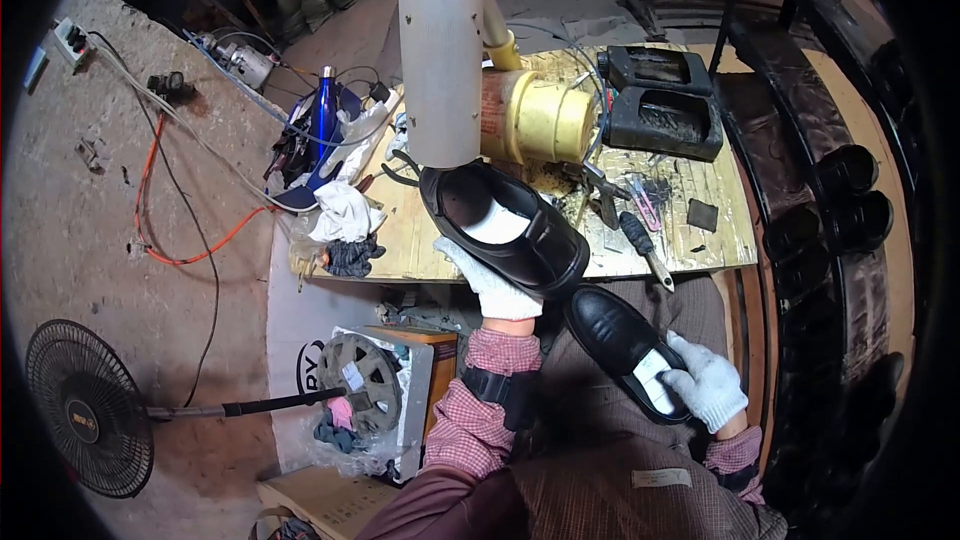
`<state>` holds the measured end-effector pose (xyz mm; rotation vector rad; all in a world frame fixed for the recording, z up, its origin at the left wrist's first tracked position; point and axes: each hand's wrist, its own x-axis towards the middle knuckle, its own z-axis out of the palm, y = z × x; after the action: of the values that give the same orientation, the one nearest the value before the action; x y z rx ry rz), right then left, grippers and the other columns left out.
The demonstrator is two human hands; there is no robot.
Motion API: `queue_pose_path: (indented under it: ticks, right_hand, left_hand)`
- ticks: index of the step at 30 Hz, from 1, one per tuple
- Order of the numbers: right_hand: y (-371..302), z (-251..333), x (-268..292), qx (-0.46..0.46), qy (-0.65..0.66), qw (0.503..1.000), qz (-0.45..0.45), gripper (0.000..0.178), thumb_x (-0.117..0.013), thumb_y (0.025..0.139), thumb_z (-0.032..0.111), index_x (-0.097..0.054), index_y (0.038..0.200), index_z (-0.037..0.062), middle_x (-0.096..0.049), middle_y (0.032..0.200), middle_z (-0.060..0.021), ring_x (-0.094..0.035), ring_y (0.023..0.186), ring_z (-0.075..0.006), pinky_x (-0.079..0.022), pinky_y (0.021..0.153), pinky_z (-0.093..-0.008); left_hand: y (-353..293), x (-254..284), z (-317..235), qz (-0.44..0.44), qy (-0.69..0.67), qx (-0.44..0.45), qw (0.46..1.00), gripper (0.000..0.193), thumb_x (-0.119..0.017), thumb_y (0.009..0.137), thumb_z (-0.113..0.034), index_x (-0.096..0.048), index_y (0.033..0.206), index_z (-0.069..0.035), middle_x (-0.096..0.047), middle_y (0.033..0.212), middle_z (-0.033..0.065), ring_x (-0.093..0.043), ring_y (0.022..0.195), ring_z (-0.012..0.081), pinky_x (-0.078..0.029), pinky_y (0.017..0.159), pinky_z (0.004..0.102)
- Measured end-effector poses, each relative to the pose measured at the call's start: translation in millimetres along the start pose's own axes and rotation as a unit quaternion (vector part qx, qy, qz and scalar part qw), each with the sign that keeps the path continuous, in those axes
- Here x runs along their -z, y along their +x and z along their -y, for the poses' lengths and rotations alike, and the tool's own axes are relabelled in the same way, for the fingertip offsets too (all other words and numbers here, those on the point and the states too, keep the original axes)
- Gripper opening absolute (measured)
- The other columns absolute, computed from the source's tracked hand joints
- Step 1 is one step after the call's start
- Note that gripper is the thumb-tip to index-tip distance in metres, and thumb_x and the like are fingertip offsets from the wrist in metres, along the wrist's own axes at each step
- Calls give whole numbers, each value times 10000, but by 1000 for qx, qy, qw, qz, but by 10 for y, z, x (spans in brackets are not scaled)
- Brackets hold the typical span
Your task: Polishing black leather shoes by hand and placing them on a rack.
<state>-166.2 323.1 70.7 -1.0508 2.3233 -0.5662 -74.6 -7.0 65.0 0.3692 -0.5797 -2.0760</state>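
My left hand [490, 282], in a white knit glove, grips a black leather shoe [535, 258] from underneath. That shoe has a pale insole and a strap across its opening, and its heel end is just below the mouth of a wide grey pipe [440, 70]. In my right hand [712, 385], gloved as well, is a second black shoe [606, 332], held at the heel over my lap. Its toe points up and left, close to the toe of the first shoe; whether the two touch I cannot tell. My right thumb lies at the opening, by the white insole.
On the wooden bench [715, 230] are a brush [648, 250], yellow containers [550, 118], black cut-open jugs [665, 120], a blue bottle [325, 110] and rags [345, 215]. A rack with black shoes [850, 195] stands right. A fan [85, 410] stands lower left.
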Motion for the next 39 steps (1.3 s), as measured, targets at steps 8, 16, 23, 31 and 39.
queue_pose_path:
  ticks: [8,16,23,31,39]
  right_hand:
    - [-19,-59,32,55,-28,998,-21,542,-737,863,182,-667,1389,74,-757,1137,-211,-740,1033,-371,-588,945,-410]
    - [-463,-83,413,-164,393,902,-73,625,-652,741,-30,-650,1364,-83,-769,1066,-122,-709,916,-138,-564,864,-267]
    - [-517,36,517,-114,449,877,-125,420,-703,887,20,-671,1288,-101,-757,1148,-113,-715,995,-153,-548,905,-271]
    - [43,605,291,12,470,878,-91,552,-762,839,49,-647,1365,-71,-753,1226,-171,-721,1089,-177,-558,977,-313]
    - [383,1003,79,190,318,928,-40,602,-714,928,129,-552,1492,-6,-700,1344,-205,-736,1125,-242,-563,1006,-345]
  left_hand:
    - [69,498,-247,-103,-20,47,993,1105,-391,863,-933,-443,1491,-26,-573,1381,204,-577,1233,387,-479,1104,532]
    - [-1026,673,-539,-56,210,196,956,1075,-496,859,-891,-411,1594,-111,-551,1531,137,-548,1368,346,-432,1184,498]
    - [-1215,669,-188,47,141,339,929,1086,-497,861,-876,-400,1591,-78,-525,1553,138,-518,1406,303,-398,1220,467]
    - [-1229,538,-16,-95,243,126,957,643,-545,1118,-299,-288,1643,-29,-649,1295,106,-645,1132,179,-518,1009,300]
    - [-1237,240,-281,143,-178,295,928,1108,-451,880,-889,-381,1562,-18,-525,1488,183,-531,1345,351,-419,1184,481]
